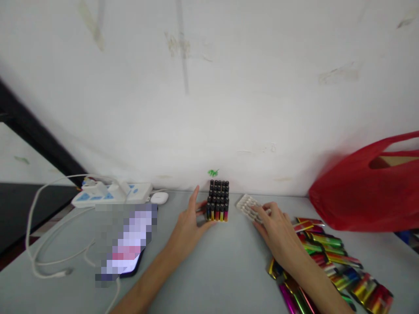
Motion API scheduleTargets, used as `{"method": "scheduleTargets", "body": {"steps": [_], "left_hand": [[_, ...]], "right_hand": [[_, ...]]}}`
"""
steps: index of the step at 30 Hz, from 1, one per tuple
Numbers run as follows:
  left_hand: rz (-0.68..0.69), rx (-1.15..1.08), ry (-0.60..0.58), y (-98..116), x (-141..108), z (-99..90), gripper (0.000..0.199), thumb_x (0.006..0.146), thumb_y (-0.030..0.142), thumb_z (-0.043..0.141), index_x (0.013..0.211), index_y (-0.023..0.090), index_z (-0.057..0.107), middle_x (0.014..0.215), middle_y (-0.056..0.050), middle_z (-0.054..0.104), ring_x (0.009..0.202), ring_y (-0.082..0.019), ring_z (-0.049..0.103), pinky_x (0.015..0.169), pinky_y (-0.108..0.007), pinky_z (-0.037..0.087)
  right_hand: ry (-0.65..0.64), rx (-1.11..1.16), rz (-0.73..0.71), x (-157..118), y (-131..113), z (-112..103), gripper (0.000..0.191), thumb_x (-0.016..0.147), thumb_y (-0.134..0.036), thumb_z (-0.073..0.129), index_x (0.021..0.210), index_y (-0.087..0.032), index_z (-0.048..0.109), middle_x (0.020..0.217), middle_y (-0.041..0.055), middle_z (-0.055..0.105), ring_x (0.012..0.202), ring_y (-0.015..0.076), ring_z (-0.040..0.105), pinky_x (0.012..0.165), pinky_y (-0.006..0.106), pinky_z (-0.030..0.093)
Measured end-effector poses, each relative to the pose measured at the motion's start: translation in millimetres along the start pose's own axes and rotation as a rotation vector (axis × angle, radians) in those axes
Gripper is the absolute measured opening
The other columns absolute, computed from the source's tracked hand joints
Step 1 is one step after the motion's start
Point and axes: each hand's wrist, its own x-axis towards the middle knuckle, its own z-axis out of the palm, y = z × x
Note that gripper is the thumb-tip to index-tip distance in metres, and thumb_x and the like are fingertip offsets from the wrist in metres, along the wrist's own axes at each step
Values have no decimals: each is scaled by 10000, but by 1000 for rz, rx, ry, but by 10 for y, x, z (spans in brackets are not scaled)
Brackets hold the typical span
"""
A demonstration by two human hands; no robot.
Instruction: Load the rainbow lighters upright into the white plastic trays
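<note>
Several black-topped batteries (218, 199) stand upright in a tight block of rows near the wall, with coloured lower parts showing at the front. My left hand (192, 216) is at the block's left side, fingers spread, thumb by its front edge and the other fingers beside it. To the right, a whitish tray with rows of bumps (246, 205) lies on the grey table. My right hand (271, 221) has its fingers closed on the tray's right part; the fingertips rest on and beside it.
Shiny colourful wrapped packs (327, 250) are spread at the right, partly under my right forearm. Behind them sits a red bag (363, 192). A power strip (113, 195), a white case (159, 198), cables and a blurred phone (131, 240) lie at the left.
</note>
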Motion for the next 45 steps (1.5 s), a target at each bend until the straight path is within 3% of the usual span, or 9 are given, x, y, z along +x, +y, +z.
{"method": "scheduleTargets", "body": {"steps": [7, 11, 14, 21, 27, 32, 37, 41, 45], "left_hand": [[112, 256, 78, -78, -6, 45, 1157, 945, 320, 914, 1807, 317, 143, 1555, -164, 729, 1555, -394, 611, 1297, -674, 464], [167, 372, 107, -69, -14, 60, 1162, 969, 348, 902, 1810, 290, 102, 1503, -176, 745, 1460, -405, 687, 1213, -644, 551], [190, 493, 150, -52, -20, 77, 1120, 955, 371, 924, 1789, 267, 184, 1441, -182, 760, 1344, -414, 743, 1159, -622, 588], [244, 578, 238, -59, -16, 86, 939, 916, 436, 945, 1654, 233, 401, 1396, -177, 752, 1295, -422, 735, 1131, -597, 591], [216, 441, 220, -20, -27, 82, 529, 897, 312, 896, 1301, 233, 564, 1266, -116, 736, 1222, -374, 729, 1080, -530, 596], [209, 422, 280, 64, -57, 69, 420, 840, 283, 882, 1032, 266, 509, 1045, -16, 632, 993, -283, 674, 876, -396, 563], [236, 425, 110, 126, -83, 87, 379, 948, 323, 788, 768, 258, 461, 739, 52, 581, 732, -213, 590, 744, -335, 441], [231, 404, 131, 114, -92, 105, 282, 997, 289, 712, 816, 255, 497, 793, 36, 612, 776, -218, 622, 739, -335, 455], [234, 363, 270, 99, -91, 102, 231, 980, 298, 732, 1023, 266, 508, 941, 12, 615, 874, -236, 657, 787, -362, 536]], "right_hand": [[-17, 98, -6, 10, -29, -72, 277, 1087, -166, 636, 1341, -240, 718, 1206, 127, 679, 1075, 308, 734, 925, 408, 634], [-44, 130, -20, 2, -40, -128, 293, 1104, -181, 617, 1377, -226, 713, 1241, 135, 678, 1126, 316, 725, 1004, 443, 629], [-48, 205, -9, -5, -24, -122, 309, 1119, -210, 587, 1401, -204, 712, 1219, 141, 678, 1098, 320, 740, 973, 453, 647], [111, 314, 68, 16, 29, 28, 359, 1167, -274, 434, 1332, -195, 743, 1178, 155, 650, 1001, 305, 711, 877, 450, 641], [161, 470, 168, 17, 24, -136, 329, 1145, -349, 486, 1157, -208, 782, 1099, 135, 694, 946, 288, 738, 890, 442, 617], [191, 686, 440, 43, 124, -288, 374, 1004, -543, 641, 888, -223, 797, 907, 114, 751, 861, 330, 722, 831, 468, 567], [171, 884, 574, 90, 243, -312, 527, 907, -702, 694, 920, -186, 797, 853, 115, 816, 742, 319, 771, 675, 412, 582], [187, 1097, 638, 114, 229, -314, 616, 840, -780, 763, 930, -172, 810, 907, 118, 838, 843, 312, 805, 767, 409, 659], [221, 1451, 673, 146, 128, -373, 582, 749, -707, 946, 974, -178, 857, 1029, 110, 848, 950, 270, 775, 838, 345, 662]]}}
